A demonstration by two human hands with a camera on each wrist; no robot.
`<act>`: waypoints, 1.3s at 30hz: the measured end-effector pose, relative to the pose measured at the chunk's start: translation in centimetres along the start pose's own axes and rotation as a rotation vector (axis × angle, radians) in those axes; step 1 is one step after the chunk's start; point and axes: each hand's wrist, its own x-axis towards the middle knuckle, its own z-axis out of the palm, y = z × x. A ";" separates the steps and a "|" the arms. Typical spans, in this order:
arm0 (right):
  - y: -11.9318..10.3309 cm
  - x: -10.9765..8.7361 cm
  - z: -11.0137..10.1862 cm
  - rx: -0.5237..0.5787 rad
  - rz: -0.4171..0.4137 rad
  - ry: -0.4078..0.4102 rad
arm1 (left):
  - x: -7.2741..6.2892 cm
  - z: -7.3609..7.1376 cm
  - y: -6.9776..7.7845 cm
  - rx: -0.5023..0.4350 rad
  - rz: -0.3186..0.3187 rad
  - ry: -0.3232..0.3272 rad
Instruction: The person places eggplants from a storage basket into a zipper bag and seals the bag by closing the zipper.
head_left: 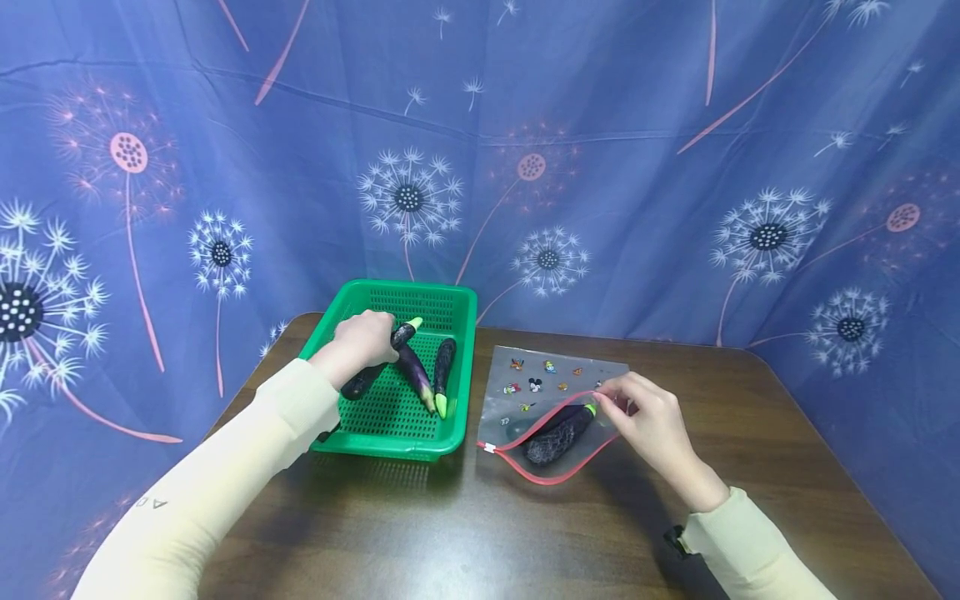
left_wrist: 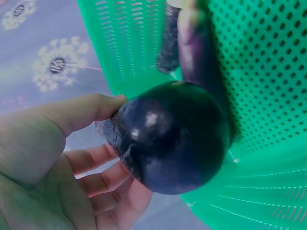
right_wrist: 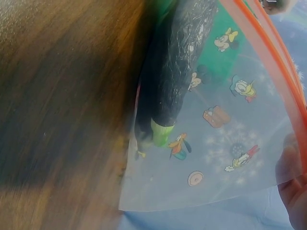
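Hands (head_left: 364, 337) (head_left: 648, 412) grip eggplant (left_wrist: 177, 139), left, and bag (head_left: 551, 392), right; two eggplants (head_left: 415, 377) (head_left: 444, 367) lie in the basket (head_left: 468, 358).

Between the left fingers (left_wrist: 106, 183), the eggplant (left_wrist: 180, 143) looks glossy and smooth at its end, crinkled behind. Under them, the basket (head_left: 467, 367) is perforated, shiny plastic. At the right fingers (head_left: 621, 387), the bag (head_left: 540, 402) is thin, clear plastic; below, the worktop (head_left: 450, 542) is glossy wood.

held eggplant (head_left: 363, 382): dark, green-tipped, slanted over green basket (head_left: 470, 367) | zip bag (head_left: 551, 367): clear, cartoon-printed, red-edged mouth gaped, lay on surface (head_left: 390, 533) | bagged eggplant (head_left: 557, 439): dark, green-tipped, lay inside
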 end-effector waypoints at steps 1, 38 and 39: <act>0.0 0.0 0.0 0.001 -0.002 0.002 | -0.3 -0.1 0.2 -0.002 0.011 0.011; -0.1 0.3 0.3 0.018 -0.030 0.031 | -9.4 0.0 9.8 -0.093 0.377 0.317; -0.1 0.3 0.3 0.019 -0.029 0.031 | -9.5 0.1 10.1 -0.097 0.389 0.325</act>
